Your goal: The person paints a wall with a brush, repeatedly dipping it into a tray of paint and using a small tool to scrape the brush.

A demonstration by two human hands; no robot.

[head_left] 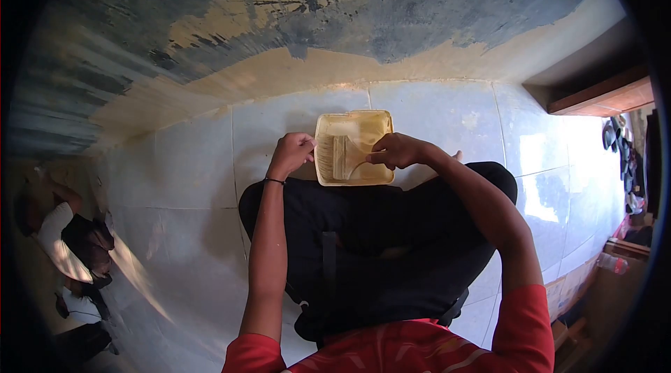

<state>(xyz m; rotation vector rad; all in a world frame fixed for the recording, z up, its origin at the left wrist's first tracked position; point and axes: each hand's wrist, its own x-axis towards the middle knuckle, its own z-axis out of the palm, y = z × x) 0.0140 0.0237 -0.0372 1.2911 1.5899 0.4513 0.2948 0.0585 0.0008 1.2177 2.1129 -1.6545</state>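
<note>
We count one plastic tub (377, 176), squarish with rounded corners, cream-yellow, smeared inside; it sits on the tile floor (189, 163) just in front of the wearer's crossed legs (363, 233). We see one flat paintbrush (340, 157) in it: wide, pale bristles pointing left, broad band, handle toward the right. Two hands on the job. Right hand (395, 151) is closed around the brush handle at the tub's right side. Left hand (295, 151) is curled narrow at the tub's left rim, fingertips touching it; we cannot tell if it grips. One thin dark wristband (275, 181) on the left wrist. Two red short sleeves (525, 327), black trousers. We log large glossy pale tiles with thin joints, and one wall (307, 16), patchy blue-grey over beige, scraped and streaky with black marks. At least two other people (56, 233) at far left, white tops, details too dim. We also note one clear plastic bottle (612, 263) and one reddish-brown wooden ledge (604, 95) at right.
</note>
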